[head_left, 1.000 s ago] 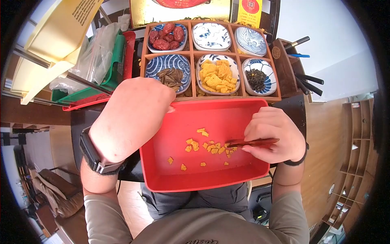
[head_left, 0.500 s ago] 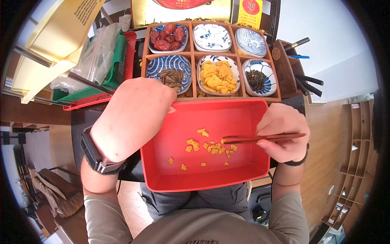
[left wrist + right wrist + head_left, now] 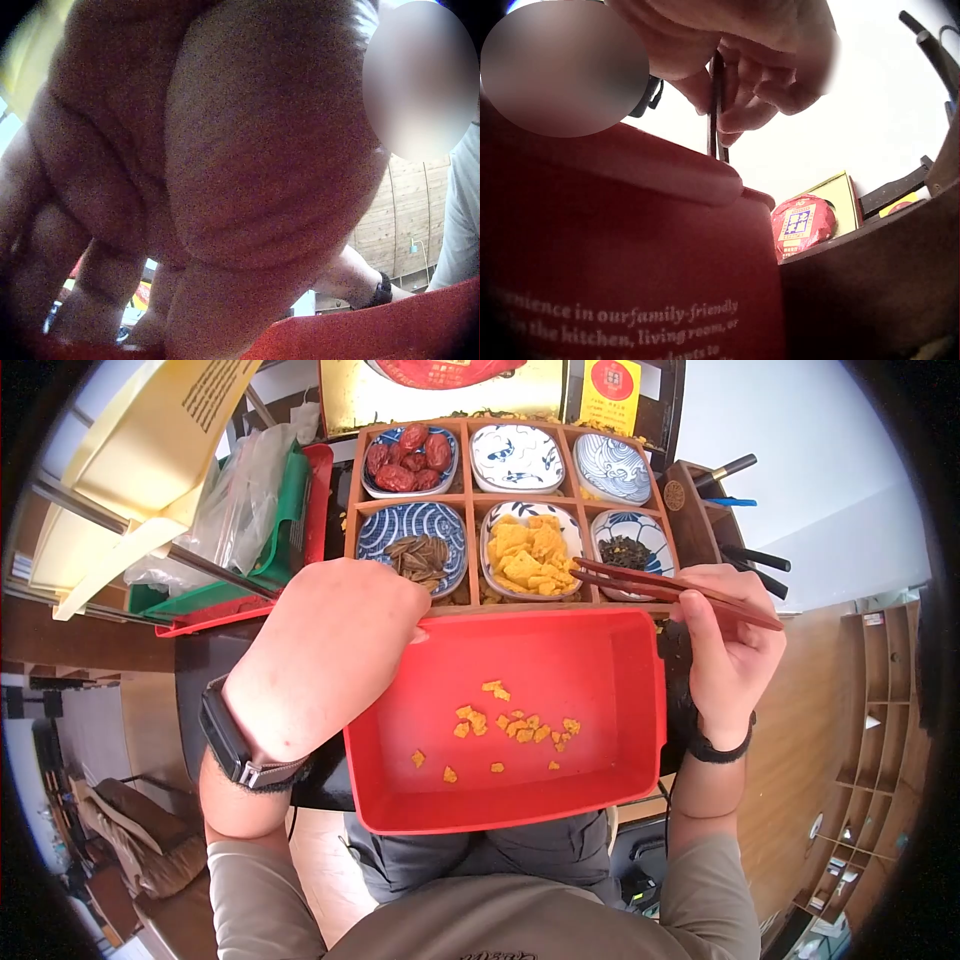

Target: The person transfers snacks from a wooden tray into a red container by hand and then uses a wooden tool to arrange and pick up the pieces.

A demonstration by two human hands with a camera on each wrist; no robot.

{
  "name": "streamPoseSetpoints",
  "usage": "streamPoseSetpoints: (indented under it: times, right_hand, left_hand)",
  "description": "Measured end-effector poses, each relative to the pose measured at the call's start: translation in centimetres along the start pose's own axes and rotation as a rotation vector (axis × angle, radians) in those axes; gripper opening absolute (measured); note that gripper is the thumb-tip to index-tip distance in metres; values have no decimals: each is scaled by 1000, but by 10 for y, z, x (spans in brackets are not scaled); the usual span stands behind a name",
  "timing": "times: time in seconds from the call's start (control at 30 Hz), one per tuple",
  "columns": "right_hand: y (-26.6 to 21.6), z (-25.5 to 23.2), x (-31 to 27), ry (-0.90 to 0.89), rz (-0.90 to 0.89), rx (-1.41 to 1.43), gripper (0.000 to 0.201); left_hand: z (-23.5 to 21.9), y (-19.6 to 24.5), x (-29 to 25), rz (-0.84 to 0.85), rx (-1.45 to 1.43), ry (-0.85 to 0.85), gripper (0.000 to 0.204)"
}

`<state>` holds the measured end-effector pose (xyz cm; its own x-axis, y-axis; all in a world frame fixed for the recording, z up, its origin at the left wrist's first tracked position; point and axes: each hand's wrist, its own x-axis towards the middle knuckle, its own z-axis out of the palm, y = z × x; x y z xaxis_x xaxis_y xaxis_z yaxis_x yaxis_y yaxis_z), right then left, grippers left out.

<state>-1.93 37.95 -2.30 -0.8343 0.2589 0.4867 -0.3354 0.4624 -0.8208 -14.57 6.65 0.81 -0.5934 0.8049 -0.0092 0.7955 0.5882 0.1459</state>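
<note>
My right hand (image 3: 735, 645) pinches dark reddish wooden tongs (image 3: 650, 586) between thumb and fingers, right of the red plastic bin (image 3: 655, 710). The two tips stand slightly apart at the right edge of a dish heaped with yellow crisp pieces (image 3: 530, 555). With nothing between them, they overlap the dish of dark tea leaves (image 3: 628, 553) in the head view. At the bin's far left corner, my left hand (image 3: 330, 650) grips the rim, its thumb tip showing inside. Several small yellow crumbs (image 3: 522, 730) lie scattered on the bin floor.
A wooden divided tray (image 3: 470, 510) stands behind the bin, its dishes including red dates (image 3: 410, 457) and brown seeds (image 3: 418, 560). To the left are a green basket (image 3: 275, 530) and a pale yellow stand. A wooden pen holder (image 3: 690, 510) is at the right.
My right hand has lifted the tongs out of the bin, moving away from me and right, and turned. The tips went from the bin's crumbs to the yellow crisp dish. My left hand stayed put.
</note>
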Motion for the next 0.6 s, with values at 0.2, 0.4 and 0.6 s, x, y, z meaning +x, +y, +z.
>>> streamPoseSetpoints:
  times: [0.2, 0.4, 0.6]
  right_hand:
    - [5, 3, 2, -26, 26, -49, 17]
    - [3, 8, 3, -20, 86, -34, 19]
    - [1, 5, 2, -20, 25, 19, 18]
  left_hand:
    - [1, 0, 0, -6, 11, -6, 17]
    - [1, 0, 0, -7, -13, 7, 16]
    - [-1, 1, 0, -11, -17, 8, 15]
